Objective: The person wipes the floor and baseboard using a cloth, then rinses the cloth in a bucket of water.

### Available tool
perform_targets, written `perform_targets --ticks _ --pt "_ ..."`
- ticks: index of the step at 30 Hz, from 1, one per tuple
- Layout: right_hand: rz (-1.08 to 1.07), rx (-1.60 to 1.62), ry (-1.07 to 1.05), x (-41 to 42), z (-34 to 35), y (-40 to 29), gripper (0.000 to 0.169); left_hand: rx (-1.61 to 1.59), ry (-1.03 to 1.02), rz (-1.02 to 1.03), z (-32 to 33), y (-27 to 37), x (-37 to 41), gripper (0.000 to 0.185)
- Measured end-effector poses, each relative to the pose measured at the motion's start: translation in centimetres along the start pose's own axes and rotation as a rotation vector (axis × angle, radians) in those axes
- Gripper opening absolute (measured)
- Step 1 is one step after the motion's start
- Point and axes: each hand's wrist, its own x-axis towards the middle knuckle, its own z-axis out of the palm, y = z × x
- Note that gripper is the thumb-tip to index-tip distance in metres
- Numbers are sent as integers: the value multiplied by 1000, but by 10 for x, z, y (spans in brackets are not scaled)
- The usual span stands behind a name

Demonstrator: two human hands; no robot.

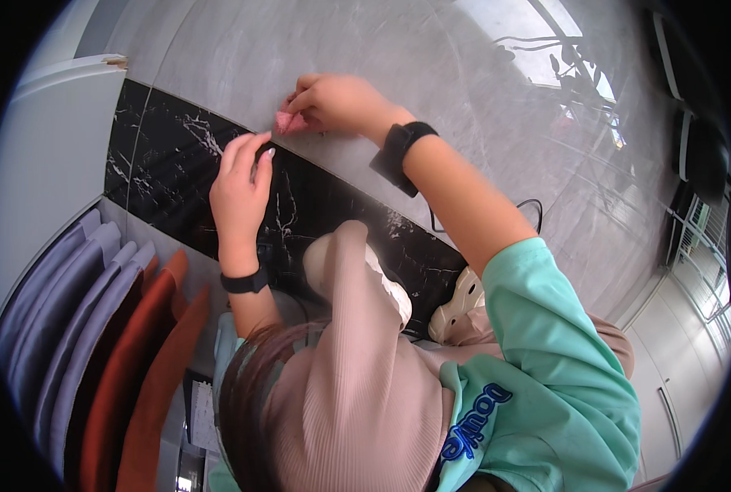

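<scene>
My right hand point(341, 104) is closed around a small pink cloth point(290, 122), holding it at the grey marble-look floor tile point(230, 55). Part of the cloth is hidden under my fingers. To the lower left, my left hand point(242, 178) is over a black white-veined tile strip point(175, 138). Its thumb stands apart from the bent fingers, and nothing shows in its grasp. The left fingertips are close to the seam between black and grey tile, just short of the cloth. Whether they touch the floor I cannot tell.
Lilac fabric panels point(89, 264) and rust-orange ones point(138, 326) hang at the left beside a white panel point(52, 147). My cream shoes point(396, 292) stand on the black strip. A black cable point(539, 212) lies beyond my right arm. White cabinet doors point(666, 369) are at the right.
</scene>
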Motion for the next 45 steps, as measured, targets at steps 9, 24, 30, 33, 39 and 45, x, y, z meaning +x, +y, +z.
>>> perform_targets --ticks 9,24,30,33,39,45 --pt "-118 -90 -11 4 -4 8 18 245 4 189 32 -8 30 36" --pt "228 -139 285 -59 -19 -12 35 209 139 270 46 -19 50 23" --pt "272 -169 451 -54 -8 -8 23 273 93 317 48 -20 61 25" --pt "265 -183 465 -52 -8 -8 21 258 59 301 46 -22 63 25" --pt "244 -222 458 -52 -10 -6 17 210 63 292 46 -22 64 20" --pt "194 -236 409 -54 -13 -7 18 245 56 332 45 -22 55 20"
